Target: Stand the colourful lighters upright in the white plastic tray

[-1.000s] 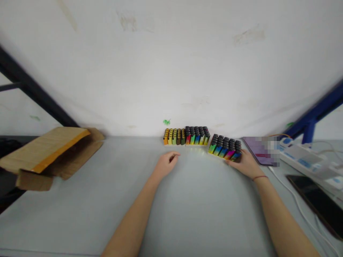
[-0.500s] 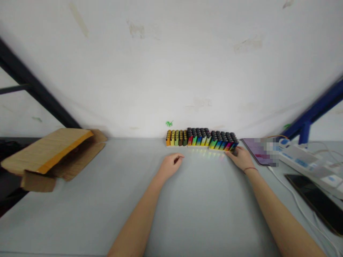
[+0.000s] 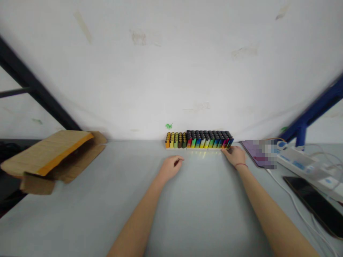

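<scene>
Upright lighters stand packed in rows in trays against the wall. Yellow, orange and dark ones (image 3: 175, 140) form the left block; multicoloured lighters with black tops (image 3: 205, 139) make a longer block on its right. My right hand (image 3: 235, 156) grips the right end of the multicoloured block, thumb at its front corner and the other fingers partly hidden behind. In front of the yellow lighters, my left hand (image 3: 171, 167) rests on the table with fingers curled in, holding nothing visible.
An open cardboard box (image 3: 53, 153) lies on the left of the grey table (image 3: 112, 214). On the right are a purple flat item (image 3: 252, 153), partly blurred, a white power strip (image 3: 300, 162), a black phone (image 3: 313, 201) and a white cable (image 3: 292, 196).
My right hand has slid the right-hand tray of lighters left and back, closing it up against the middle tray in one straight row. My left hand has hardly moved.
</scene>
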Motion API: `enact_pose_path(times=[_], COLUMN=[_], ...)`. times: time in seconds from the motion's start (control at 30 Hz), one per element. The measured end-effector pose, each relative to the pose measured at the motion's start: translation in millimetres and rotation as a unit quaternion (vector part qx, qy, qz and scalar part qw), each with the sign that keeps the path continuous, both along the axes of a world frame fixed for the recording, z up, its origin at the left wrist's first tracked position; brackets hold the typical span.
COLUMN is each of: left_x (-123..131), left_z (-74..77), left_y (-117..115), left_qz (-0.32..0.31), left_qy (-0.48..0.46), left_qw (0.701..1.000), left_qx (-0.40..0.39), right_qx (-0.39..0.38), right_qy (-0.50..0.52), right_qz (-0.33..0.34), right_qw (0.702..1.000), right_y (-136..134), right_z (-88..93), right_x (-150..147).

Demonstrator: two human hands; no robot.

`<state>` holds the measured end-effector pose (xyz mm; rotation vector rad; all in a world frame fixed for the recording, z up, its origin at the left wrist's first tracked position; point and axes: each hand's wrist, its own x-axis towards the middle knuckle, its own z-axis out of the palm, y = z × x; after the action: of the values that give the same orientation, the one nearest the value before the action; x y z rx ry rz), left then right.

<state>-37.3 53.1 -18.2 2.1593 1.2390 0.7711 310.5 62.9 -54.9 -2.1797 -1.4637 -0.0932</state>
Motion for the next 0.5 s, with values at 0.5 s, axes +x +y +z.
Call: enact_pose_path(times=[0.5], left_x=[23], left_z=[-7.5], left_y=[-27], left_qz=[0.029], left_qy=[0.188], left_qw=[0.971], left_qx=[0.142], right_qx=[0.101], right_qy=[-0.027], right_qz=[0.211], right_qw=[0.972], right_y=[-63], right_z=[0.5], right_x=[-114])
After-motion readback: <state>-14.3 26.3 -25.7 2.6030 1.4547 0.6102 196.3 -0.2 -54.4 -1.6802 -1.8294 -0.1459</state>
